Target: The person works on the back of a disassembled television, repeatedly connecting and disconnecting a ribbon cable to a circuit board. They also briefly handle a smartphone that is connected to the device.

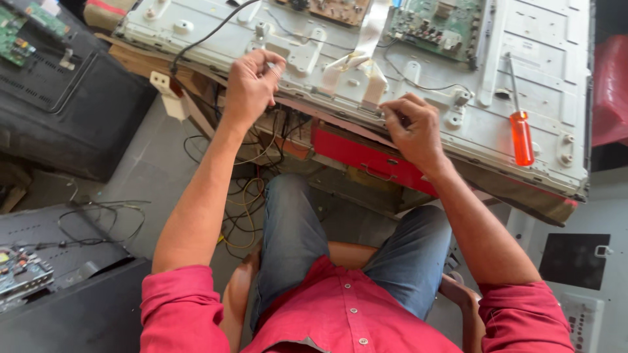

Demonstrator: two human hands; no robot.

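Lying flat across the workbench, a large pale metal back panel [536, 39] of a flat screen fills the upper part of the view, its near edge facing the seated person. Below that edge sits a red drawer front [356, 155], and a tangle of wires [245, 209] hangs down beside the person's knee. On the panel's upper middle sits a green circuit board [435, 23], with a white ribbon cable [369, 33] running down from beside it toward the near edge. An orange-handled screwdriver [521, 134] lies on the panel, well to the right of both hands. The left hand [252, 85] is clenched at the panel's near edge; what it pinches is too small to tell. The right hand [412, 127] curls its fingertips onto the same edge, just below the ribbon cable's lower end.
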